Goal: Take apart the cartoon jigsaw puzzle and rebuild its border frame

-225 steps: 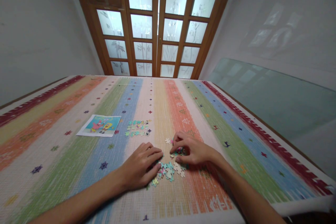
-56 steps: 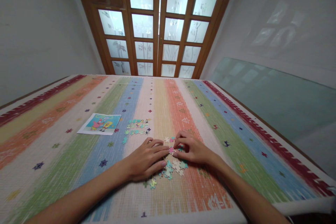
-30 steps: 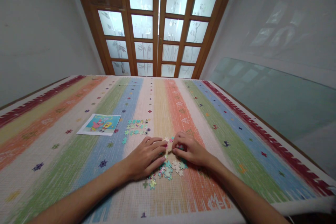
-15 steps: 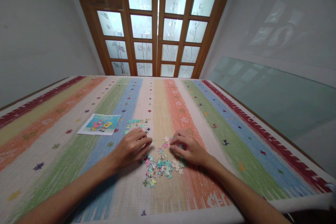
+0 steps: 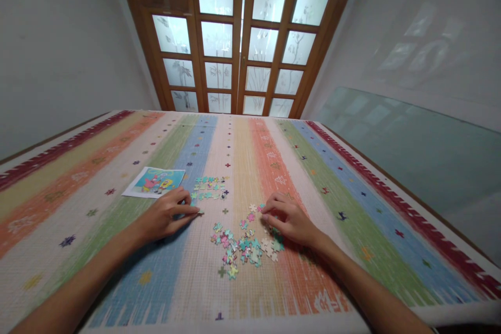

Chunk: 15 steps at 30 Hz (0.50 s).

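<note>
At far left, a plain wall (image 5: 58,52) borders the counter, whose brown edge (image 5: 50,137) shows beyond a striped, multicoloured cloth (image 5: 129,297). A printed sheet (image 5: 156,181) with cartoon figures on a blue ground lies flat on the cloth. The left hand (image 5: 195,212) is just in front of the sheet, its knuckles overlapping the lower right corner in view; contact there cannot be determined. Its thumb and forefinger are drawn close together, with a small pale-green piece (image 5: 201,212) at their tips; whether it is gripped or lying on the cloth cannot be told. Just beyond and to the right, puzzle pieces in short rows (image 5: 210,187) are laid out beside the sheet. Behind the far end of the counter stands a wooden door (image 5: 239,36) with frosted panes. Nearer the front, right of centre, loose puzzle pieces (image 5: 250,250) form an irregular heap, several showing pale faces. The right hand (image 5: 263,214) is at its right margin, fingers curled and narrow; its grip is undetermined. At far right, a greenish glass panel (image 5: 410,130) stands against the wall.
</note>
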Each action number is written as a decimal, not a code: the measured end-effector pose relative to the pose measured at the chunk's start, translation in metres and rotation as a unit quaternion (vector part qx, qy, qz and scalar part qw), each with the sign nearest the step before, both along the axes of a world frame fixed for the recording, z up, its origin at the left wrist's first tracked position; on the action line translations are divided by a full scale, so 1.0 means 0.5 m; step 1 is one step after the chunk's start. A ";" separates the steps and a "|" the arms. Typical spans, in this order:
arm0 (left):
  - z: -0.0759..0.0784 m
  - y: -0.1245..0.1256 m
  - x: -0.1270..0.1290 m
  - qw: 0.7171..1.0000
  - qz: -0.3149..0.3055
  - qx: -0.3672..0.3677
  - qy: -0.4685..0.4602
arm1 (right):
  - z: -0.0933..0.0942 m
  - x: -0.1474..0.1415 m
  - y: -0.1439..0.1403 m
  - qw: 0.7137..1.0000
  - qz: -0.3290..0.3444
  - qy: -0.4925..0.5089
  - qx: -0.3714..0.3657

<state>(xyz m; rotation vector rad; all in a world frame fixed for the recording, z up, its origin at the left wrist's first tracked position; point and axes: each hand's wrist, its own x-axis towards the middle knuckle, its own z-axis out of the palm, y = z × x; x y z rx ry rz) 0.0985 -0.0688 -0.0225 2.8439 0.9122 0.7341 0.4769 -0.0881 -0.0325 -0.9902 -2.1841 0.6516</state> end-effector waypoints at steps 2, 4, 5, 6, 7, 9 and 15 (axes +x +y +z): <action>0.004 -0.003 0.001 1.000 0.004 0.000 0.005 | 0.003 0.001 0.000 1.000 -0.004 0.000 0.002; 0.007 -0.008 0.003 1.000 0.018 -0.003 0.012 | 0.005 0.001 0.000 1.000 -0.007 0.001 0.003; 0.007 -0.011 0.004 1.000 0.029 -0.004 0.013 | 0.005 0.002 0.000 1.000 -0.008 -0.001 0.002; 0.007 -0.014 0.006 0.999 0.040 -0.005 0.009 | 0.005 0.003 0.001 1.000 -0.010 -0.002 0.001; 0.005 -0.016 0.008 0.999 0.050 -0.005 0.003 | 0.005 0.004 0.002 1.000 -0.012 -0.004 0.000; 0.000 -0.019 0.012 0.998 0.065 -0.003 -0.007 | 0.004 0.008 0.004 1.000 -0.017 -0.002 0.002; -0.015 -0.013 0.021 0.997 0.075 -0.013 -0.015 | 0.004 0.019 0.010 0.999 -0.033 -0.005 -0.004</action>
